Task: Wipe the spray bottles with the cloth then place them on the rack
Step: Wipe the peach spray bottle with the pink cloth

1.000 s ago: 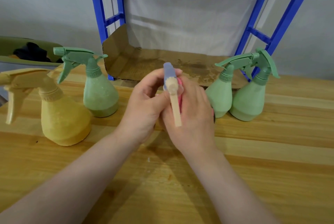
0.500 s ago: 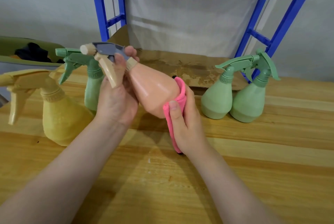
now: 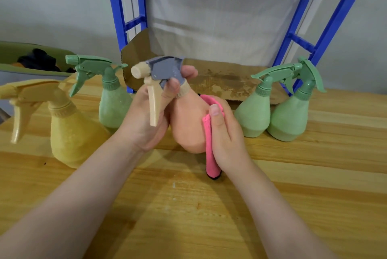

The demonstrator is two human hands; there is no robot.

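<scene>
Left hand (image 3: 144, 116): gripping the neck and grey sprayer head of the peach spray bottle (image 3: 186, 127), tilting it above the bench (image 3: 188, 217).
Right hand (image 3: 226, 133): pressing the pink cloth (image 3: 210, 147) against the bottle's side, fingers wrapping it.
Left of left hand: yellow bottle (image 3: 71, 133), green bottle (image 3: 113, 104) standing.
Right of right hand: two green bottles (image 3: 253, 116) touching.
Beyond both hands: blue rack (image 3: 335, 18) standing.

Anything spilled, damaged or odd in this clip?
No spill shows. The brown cardboard sheet lining the rack shelf is blotched with stains. The peach spray bottle with grey head is tilted only because it's being wiped.
</scene>
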